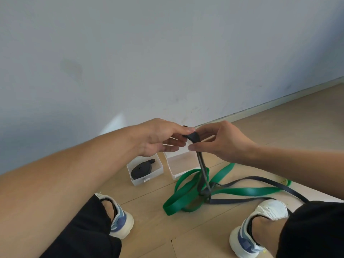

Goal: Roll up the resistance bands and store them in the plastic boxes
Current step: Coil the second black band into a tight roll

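A dark grey resistance band point(203, 170) hangs from both my hands down to the floor, where its long loop trails off to the right. My left hand point(158, 138) pinches its folded top end between thumb and fingers. My right hand point(219, 142) pinches the same fold from the other side. A green band point(188, 192) lies in loose loops on the floor, tangled under the dark one. Two clear plastic boxes stand by the wall: the left box point(147, 180) holds a rolled black band point(142, 168), and the right box point(183, 164) shows nothing inside.
My two feet in white and blue shoes, the left point(119, 216) and the right point(260, 226), flank the bands on the wooden floor point(149, 202). A pale wall point(167, 53) rises just behind the boxes.
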Tool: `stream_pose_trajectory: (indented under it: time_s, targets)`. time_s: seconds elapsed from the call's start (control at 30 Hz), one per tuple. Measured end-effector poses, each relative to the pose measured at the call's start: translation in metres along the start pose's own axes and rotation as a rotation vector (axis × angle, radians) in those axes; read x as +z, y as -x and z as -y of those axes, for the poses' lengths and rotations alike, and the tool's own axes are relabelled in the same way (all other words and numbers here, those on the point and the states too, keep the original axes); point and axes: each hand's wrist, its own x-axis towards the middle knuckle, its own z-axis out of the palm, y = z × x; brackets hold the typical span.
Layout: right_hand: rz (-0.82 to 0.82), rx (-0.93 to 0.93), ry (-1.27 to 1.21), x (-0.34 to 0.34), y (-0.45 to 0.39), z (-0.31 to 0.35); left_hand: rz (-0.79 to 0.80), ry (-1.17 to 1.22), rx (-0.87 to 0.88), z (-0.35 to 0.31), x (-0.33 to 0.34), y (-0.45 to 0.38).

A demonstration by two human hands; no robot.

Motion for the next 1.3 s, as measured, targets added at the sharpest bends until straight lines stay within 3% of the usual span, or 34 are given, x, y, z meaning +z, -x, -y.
stream_pose_trajectory:
  time_s: [0.17, 0.37, 0.43, 0.5, 0.6, 0.83, 1.2, 1.3]
  targets:
    - [-0.102, -0.076, -0.036, -0.003, 0.0, 0.004, 0.025, 0.134, -0.005, -0.003, 0.007, 0.001]
    - [-0.146, -0.163, -0.235, -0.011, 0.002, 0.007, 0.18, 0.304, 0.008, -0.013, -0.005, 0.006]
    - [-0.168, -0.179, -0.295, -0.012, 0.004, 0.007, 0.164, 0.267, 0.031, -0.015, -0.004, 0.006]
    - [-0.192, -0.178, -0.31, -0.011, 0.006, 0.006, 0.046, 0.088, 0.091, -0.015, -0.001, 0.006]
    - [-0.197, -0.19, -0.252, -0.009, 0.01, 0.006, -0.057, -0.121, 0.2, -0.013, 0.006, 0.007]
    - [-0.308, -0.21, -0.05, -0.004, 0.016, 0.01, -0.091, -0.333, 0.289, -0.008, 0.016, 0.01]
    - [-0.303, -0.384, 0.08, -0.008, 0.018, 0.017, 0.069, -0.201, 0.197, -0.01, 0.015, 0.02]
    - [-0.295, -0.426, 0.258, -0.014, 0.014, 0.019, -0.037, -0.204, 0.173, -0.007, 0.019, 0.017]
